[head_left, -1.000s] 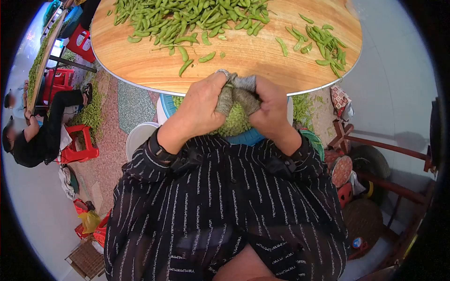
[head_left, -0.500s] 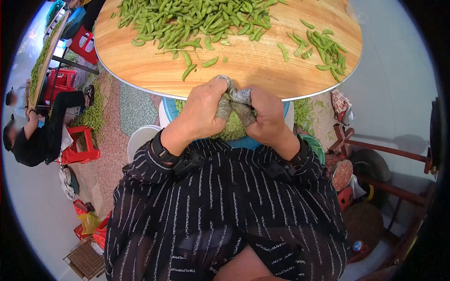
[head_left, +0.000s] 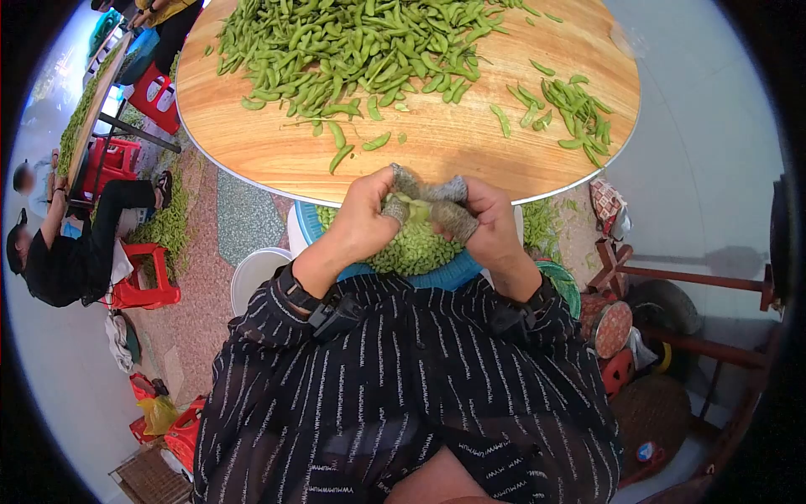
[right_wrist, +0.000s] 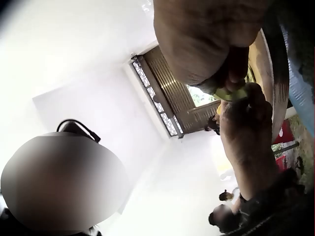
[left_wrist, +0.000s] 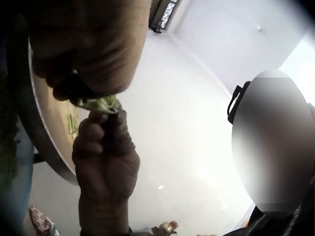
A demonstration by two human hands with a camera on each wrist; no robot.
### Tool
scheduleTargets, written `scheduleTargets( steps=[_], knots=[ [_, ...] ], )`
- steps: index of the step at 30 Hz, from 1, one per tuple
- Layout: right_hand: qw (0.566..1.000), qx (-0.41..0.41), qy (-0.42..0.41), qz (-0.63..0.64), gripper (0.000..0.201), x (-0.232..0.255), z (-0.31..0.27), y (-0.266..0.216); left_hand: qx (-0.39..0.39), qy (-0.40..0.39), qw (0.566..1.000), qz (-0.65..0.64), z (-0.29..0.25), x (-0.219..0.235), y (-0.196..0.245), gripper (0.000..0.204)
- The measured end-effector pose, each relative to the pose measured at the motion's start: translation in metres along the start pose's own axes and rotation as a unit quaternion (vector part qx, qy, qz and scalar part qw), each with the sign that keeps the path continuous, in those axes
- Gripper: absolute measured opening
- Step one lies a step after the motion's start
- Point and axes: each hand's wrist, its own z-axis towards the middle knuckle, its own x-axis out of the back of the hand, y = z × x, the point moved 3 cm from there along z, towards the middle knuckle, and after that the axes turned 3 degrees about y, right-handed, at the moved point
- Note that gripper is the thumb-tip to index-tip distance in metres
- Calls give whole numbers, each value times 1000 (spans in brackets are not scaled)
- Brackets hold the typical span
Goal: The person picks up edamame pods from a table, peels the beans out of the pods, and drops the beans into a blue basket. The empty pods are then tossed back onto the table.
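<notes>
Over the blue basin [head_left: 457, 270], my left hand [head_left: 363, 220] pinches a green bean pod [head_left: 413, 204] between thumb and forefinger. My right hand [head_left: 494, 225] pinches the pod's other end, its fingertips close to the left ones. Grey knitted covers wrap the thumb and forefinger of both hands. In the left wrist view the pod [left_wrist: 102, 104] spans the two hands and looks split, pale inside. The right wrist view shows the pod [right_wrist: 230, 94] partly hidden by fingers. Shelled green beans [head_left: 407, 252] fill the basin below.
A round wooden table [head_left: 277, 160] with a large heap of pods [head_left: 353, 59] stands in front. A smaller pod pile [head_left: 579, 118] lies at its right. A white bucket [head_left: 256, 273] stands left of the basin. People sit at another table at far left, near a red stool [head_left: 147, 277].
The hands have drawn slightly apart, and the pod between the fingertips now shows more, as do the beans below. The head view has shifted a little, moving the table lower in frame.
</notes>
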Motion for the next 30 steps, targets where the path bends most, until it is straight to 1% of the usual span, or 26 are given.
scheduleTargets(
  steps=[1,2,3,4,5,6,7,8,9,10,12,13,15,16,18,19,20,21,22,23,24,25,26,27,28,30],
  knots=[
    [1000,24,-16,4,12,-5,-2,-3,0,-2,1000,0,0,-1,0,14],
    [998,48,-32,8,12,-7,-3,-6,2,-24,1000,-18,-1,-2,2,18],
    [998,52,-31,7,12,-5,-1,-6,2,-46,998,-35,0,-3,3,22],
    [999,31,-26,18,13,0,1,-5,1,-48,998,-34,0,-3,2,22],
    [999,9,-21,29,13,4,3,-4,-20,-31,999,-38,0,-3,1,22],
    [999,9,-18,28,13,6,4,-6,-40,-16,998,-44,0,-3,1,23],
    [1000,4,11,28,13,10,6,-8,-41,-19,998,-45,-1,-5,1,23],
    [999,0,41,29,14,14,7,-10,-32,-2,999,-31,-3,-4,1,26],
    [999,0,42,29,14,17,7,-10,-23,15,999,-17,-5,-4,1,29],
    [999,4,32,34,13,19,8,-10,-22,15,999,-17,-7,-4,1,29],
    [999,10,22,40,13,20,9,-10,67,12,985,-156,-9,-4,-1,23],
    [999,7,29,42,12,20,9,-10,67,12,985,-157,-8,-4,1,23],
    [998,4,32,45,12,18,8,-11,24,-8,992,-127,-4,-4,9,22],
    [999,5,21,45,12,17,8,-13,24,-7,992,-127,-3,-2,8,22],
    [999,7,11,45,11,16,7,-14,-9,-44,997,-62,-1,-2,9,23],
    [1000,20,-12,14,11,14,5,-15,-10,-44,997,-62,0,-2,9,23],
    [999,32,-35,-17,11,12,4,-15,32,-54,990,-124,0,-4,6,21],
    [999,32,-35,-16,11,11,4,-16,74,-63,978,-184,-1,-6,3,20],
    [996,57,-41,-48,12,8,3,-19,76,-63,978,-184,-2,-6,3,20],
    [993,81,-46,-78,13,5,2,-21,52,-51,986,-148,-3,-6,5,19],
    [993,78,-43,-76,13,4,1,-21,29,-40,992,-112,-5,-6,7,20],
    [979,123,-42,-158,14,3,0,-23,36,-43,992,-115,-7,-7,8,20],
    [956,164,-42,-238,16,1,-3,-23,7,-13,999,-45,-8,-7,11,23],
    [958,157,-40,-236,16,0,-5,-23,-23,17,999,26,-9,-6,12,27],
    [957,165,-29,-239,17,0,-6,-25,-26,28,998,53,-9,-6,9,32],
    [956,166,-17,-241,19,1,-9,-23,-30,21,999,40,-10,-9,15,28]
  ],
)
